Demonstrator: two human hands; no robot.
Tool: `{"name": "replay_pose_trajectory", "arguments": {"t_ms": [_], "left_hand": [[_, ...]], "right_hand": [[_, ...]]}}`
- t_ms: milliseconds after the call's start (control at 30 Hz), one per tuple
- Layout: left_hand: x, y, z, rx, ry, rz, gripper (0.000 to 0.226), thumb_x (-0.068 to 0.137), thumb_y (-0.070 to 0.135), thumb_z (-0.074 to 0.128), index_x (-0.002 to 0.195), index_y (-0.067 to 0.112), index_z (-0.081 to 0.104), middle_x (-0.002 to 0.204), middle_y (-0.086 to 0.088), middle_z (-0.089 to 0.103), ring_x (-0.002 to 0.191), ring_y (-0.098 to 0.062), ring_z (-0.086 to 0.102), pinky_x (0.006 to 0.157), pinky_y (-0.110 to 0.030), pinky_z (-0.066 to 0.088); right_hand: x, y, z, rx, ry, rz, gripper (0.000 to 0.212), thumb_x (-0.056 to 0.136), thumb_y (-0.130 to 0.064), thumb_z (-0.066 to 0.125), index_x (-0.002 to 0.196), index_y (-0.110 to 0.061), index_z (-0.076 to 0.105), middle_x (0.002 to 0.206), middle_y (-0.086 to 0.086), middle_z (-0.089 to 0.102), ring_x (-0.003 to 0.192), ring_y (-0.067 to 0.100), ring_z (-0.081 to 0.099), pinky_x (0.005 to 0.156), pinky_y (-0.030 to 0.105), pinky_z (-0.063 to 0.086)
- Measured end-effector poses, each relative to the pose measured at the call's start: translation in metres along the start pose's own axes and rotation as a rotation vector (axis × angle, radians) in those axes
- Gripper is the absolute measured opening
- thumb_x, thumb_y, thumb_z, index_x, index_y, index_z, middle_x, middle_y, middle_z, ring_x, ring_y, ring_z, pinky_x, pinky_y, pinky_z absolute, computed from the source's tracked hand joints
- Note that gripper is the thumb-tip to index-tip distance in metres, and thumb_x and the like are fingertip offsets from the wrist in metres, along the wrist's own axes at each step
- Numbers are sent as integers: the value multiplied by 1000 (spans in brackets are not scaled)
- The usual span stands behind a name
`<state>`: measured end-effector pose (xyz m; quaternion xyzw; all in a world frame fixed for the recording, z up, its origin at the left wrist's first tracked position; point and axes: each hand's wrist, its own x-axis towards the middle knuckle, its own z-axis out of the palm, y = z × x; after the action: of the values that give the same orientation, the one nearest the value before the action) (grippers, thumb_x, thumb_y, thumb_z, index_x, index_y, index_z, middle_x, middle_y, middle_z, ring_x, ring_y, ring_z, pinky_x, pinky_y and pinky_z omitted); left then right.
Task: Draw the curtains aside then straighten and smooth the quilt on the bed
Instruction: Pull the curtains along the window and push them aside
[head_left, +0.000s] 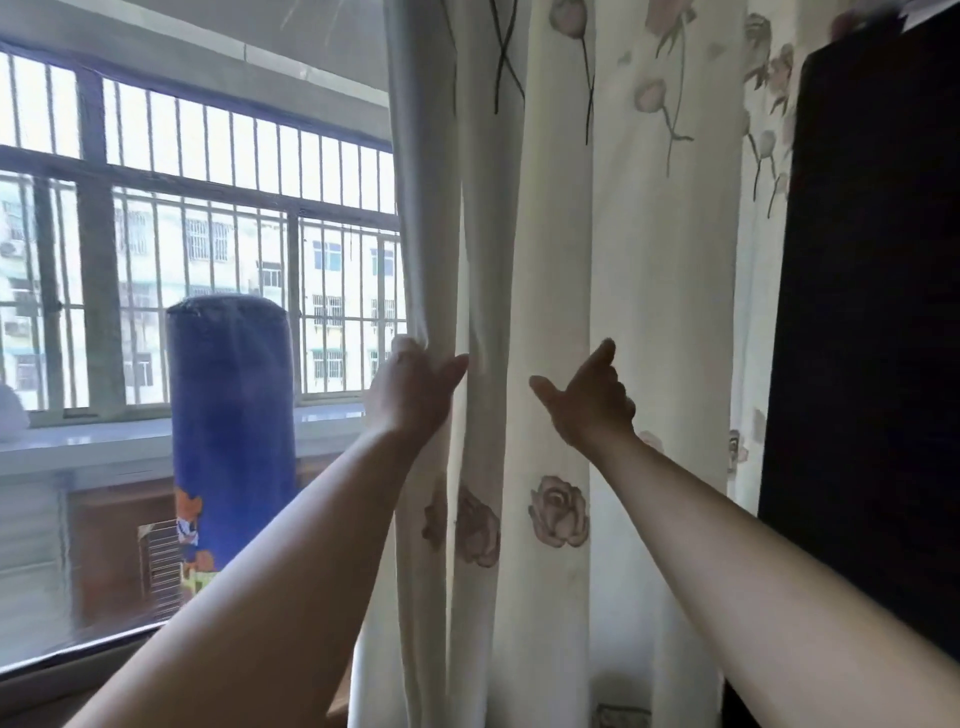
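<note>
My left hand (410, 387) has its grip closed on the curtain's (660, 260) near edge, fingers curled round the bunched fold. My right hand (587, 402) grips nothing, thumb spread, close before the next fold; whether it touches I cannot tell. The flowered curtain hangs gathered between the barred window (208, 234) and a dark cabinet (872, 312), a blue punch bag (231, 415) by the sill

Open to the left of the curtain (550, 260) as far as the barred window (208, 249). Blocked lower left of the curtain by a tall blue cylinder (231, 415) standing before the sill (130, 431). Hemmed in right of the curtain by a dark cabinet (872, 312), close against the folds.
</note>
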<state>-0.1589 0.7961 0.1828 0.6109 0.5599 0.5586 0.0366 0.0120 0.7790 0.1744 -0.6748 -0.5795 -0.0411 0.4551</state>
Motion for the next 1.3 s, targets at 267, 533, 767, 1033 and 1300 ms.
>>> {"name": "replay_pose_trajectory", "arguments": {"t_ms": [267, 533, 767, 1033, 1300], "left_hand": [[19, 11, 52, -53, -90, 63, 32, 93, 38, 56, 98, 10, 42, 103, -19, 62, 98, -37, 59, 71, -35, 40], [35, 32, 126, -123, -231, 157, 22, 99, 29, 47, 95, 11, 34, 85, -8, 52, 80, -27, 50, 66, -33, 33], [51, 44, 168, -191, -309, 188, 24, 100, 31, 45, 95, 11, 32, 101, -22, 62, 96, -39, 60, 65, -33, 35], [42, 62, 182, -405, -289, 158, 112, 73, 78, 51, 150, 8, 9, 151, -15, 27, 139, -31, 26, 113, -45, 25], [38, 102, 207, -464, -414, 130, 134, 64, 64, 73, 149, 11, -15, 159, -8, 14, 144, -26, 22, 113, -46, 25]], "right_hand": [[30, 39, 8, -286, 181, -203, 35, 101, -27, 32, 88, -11, 61, 92, 10, 67, 90, 32, 62, 85, 35, 38], [77, 103, -4, -532, 255, -149, 38, 101, -26, 32, 86, -12, 64, 88, 7, 68, 82, 30, 63, 87, 33, 37], [87, 122, -19, -570, 303, -81, 24, 95, -11, 42, 88, -6, 64, 88, 10, 68, 81, 32, 59, 82, 33, 35], [70, 142, -46, -366, 702, 60, 90, 77, -40, 70, 145, -1, 26, 148, 23, 28, 137, 39, 25, 114, 48, 17], [71, 154, -63, 47, 362, 345, 78, 87, -43, 60, 145, -7, 23, 135, 15, 51, 122, 34, 52, 102, 47, 40]]}}
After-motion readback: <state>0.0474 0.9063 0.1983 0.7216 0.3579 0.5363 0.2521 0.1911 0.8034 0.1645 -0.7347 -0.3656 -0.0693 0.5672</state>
